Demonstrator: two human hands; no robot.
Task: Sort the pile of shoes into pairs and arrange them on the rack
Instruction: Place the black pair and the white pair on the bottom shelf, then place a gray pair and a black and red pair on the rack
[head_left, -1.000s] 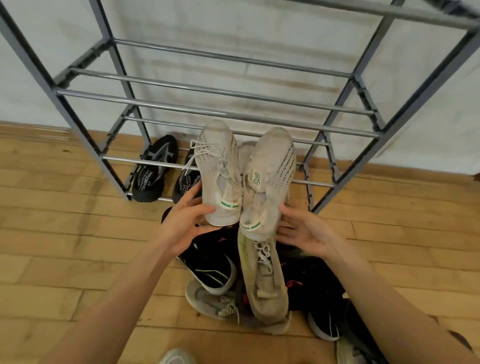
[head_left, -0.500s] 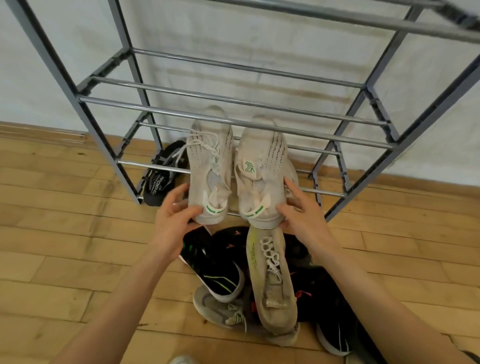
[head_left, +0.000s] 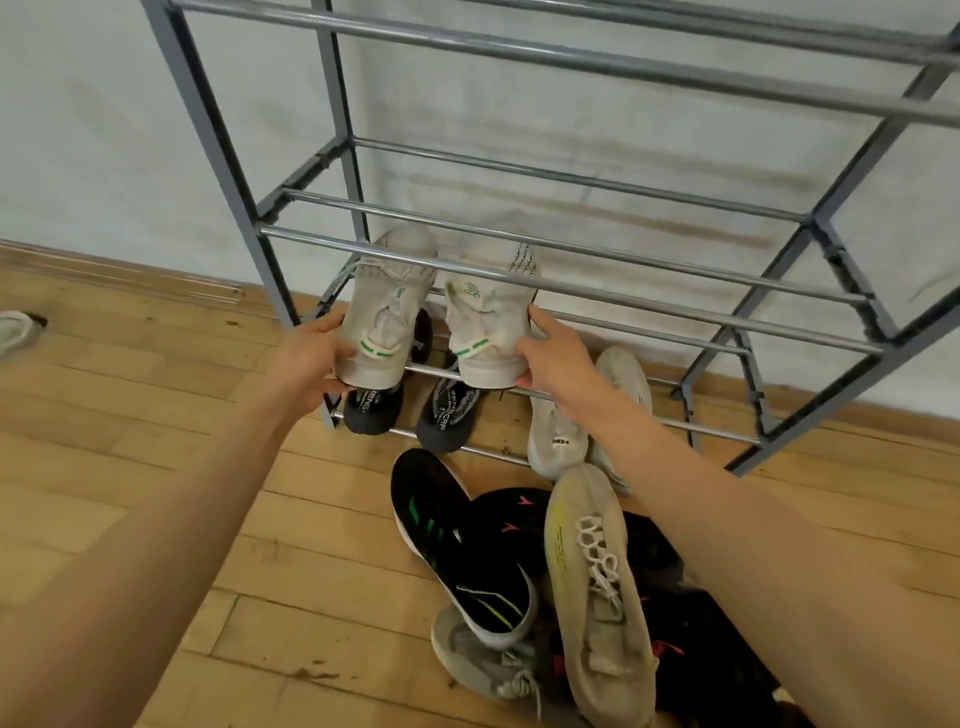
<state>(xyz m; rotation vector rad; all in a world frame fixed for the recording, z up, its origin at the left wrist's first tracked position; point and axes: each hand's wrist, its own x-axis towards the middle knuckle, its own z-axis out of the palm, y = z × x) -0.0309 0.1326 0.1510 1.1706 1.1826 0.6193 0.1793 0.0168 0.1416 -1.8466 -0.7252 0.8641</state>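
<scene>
Left hand (head_left: 306, 359) grips left sneaker (head_left: 388, 306); right hand (head_left: 557, 358) grips right sneaker (head_left: 493, 325) | plank floor (head_left: 156, 426); pale wall (head_left: 104, 130)

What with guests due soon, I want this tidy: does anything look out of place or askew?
Yes: one light shoe lies alone on the floor at far left, well away from the jumbled pile in front of the rack. The held white pair is side by side, toes into the rack.
</scene>
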